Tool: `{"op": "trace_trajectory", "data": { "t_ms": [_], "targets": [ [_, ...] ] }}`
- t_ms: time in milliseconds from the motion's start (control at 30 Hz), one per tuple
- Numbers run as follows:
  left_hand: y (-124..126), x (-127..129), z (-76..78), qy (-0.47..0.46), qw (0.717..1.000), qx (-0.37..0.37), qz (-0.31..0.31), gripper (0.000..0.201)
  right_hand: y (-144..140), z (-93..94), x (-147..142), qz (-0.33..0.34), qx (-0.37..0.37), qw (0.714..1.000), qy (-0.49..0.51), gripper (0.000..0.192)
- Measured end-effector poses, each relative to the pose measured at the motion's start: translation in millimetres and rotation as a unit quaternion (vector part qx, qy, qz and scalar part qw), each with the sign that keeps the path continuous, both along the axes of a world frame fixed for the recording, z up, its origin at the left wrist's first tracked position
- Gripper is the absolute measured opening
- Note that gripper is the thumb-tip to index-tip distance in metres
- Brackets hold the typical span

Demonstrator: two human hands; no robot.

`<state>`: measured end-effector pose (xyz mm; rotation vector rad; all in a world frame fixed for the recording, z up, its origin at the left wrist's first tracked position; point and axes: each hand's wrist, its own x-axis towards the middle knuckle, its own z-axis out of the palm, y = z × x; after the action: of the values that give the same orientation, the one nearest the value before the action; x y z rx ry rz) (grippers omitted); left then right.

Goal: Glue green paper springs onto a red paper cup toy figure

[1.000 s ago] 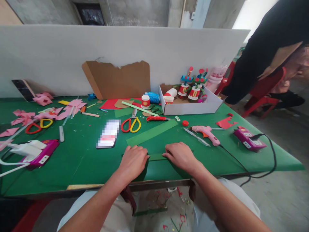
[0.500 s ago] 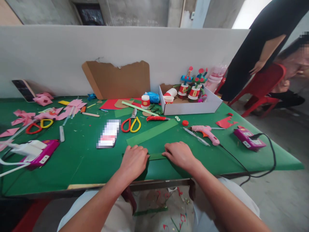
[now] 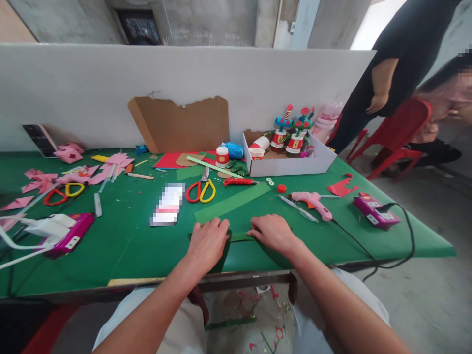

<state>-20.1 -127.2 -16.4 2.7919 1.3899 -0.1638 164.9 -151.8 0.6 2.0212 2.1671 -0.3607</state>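
Observation:
A narrow dark green paper strip (image 3: 240, 237) lies along the near part of the table, its two ends mostly under my hands. My left hand (image 3: 209, 241) grips its left side with curled fingers, the thumb at the strip's edge. On its right side my right hand (image 3: 273, 233) pinches it, thumb and fingers together. Just beyond lies a wider light green paper strip (image 3: 232, 202). Behind that are scissors (image 3: 201, 189) with a red and a yellow handle, and a red-handled cutter (image 3: 239, 182). My fingertips are partly hidden under the hands.
A phone (image 3: 167, 204) lies left of the scissors. To the right are a pen (image 3: 298, 209), a pink glue gun (image 3: 313, 204) and a purple power strip (image 3: 376, 212) with a cable. A white box (image 3: 291, 167) holds paper-cup figures. Another power strip (image 3: 79, 233) sits left.
My hands keep hold of the strip in nearly the same place. The view has shifted slightly, and the standing person at the right has moved an arm.

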Motion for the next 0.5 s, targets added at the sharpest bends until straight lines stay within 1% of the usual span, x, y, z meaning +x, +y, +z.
{"op": "trace_trajectory", "data": {
  "t_ms": [67,133,200,267,333,400,500],
  "targets": [
    [-1.4,-0.7,-4.0,-0.015,0.998,0.044,-0.039,0.026,0.5,-0.3,0.5,0.003,0.003,1.0,0.002,0.025],
    [-2.8,-1.7,-8.7,-0.027,0.992,0.072,-0.103,0.031,0.8,-0.6,0.1,0.002,0.003,1.0,0.005,0.025],
    [-3.7,-2.7,-13.9,-0.033,0.984,0.08,-0.158,0.03,1.3,-0.9,-0.5,-0.001,0.004,1.0,0.01,0.025],
    [-4.3,-3.7,-19.1,-0.037,0.978,0.082,-0.189,0.027,2.2,-1.3,0.8,-0.007,0.008,1.0,0.019,0.023],
    [-4.5,-4.3,-23.7,-0.039,0.975,0.088,-0.2,0.026,2.7,-1.6,6.9,-0.019,0.015,0.999,0.037,0.021],
    [-4.6,-4.7,-26.9,-0.044,0.975,0.095,-0.197,0.026,1.7,-2.5,19.7,-0.038,0.022,0.996,0.075,0.018],
    [-4.7,-5.4,-29.1,-0.059,0.974,0.103,-0.195,0.026,-4.9,-6.5,47.6,-0.062,0.032,0.98,0.186,0.016]
  ]
}}
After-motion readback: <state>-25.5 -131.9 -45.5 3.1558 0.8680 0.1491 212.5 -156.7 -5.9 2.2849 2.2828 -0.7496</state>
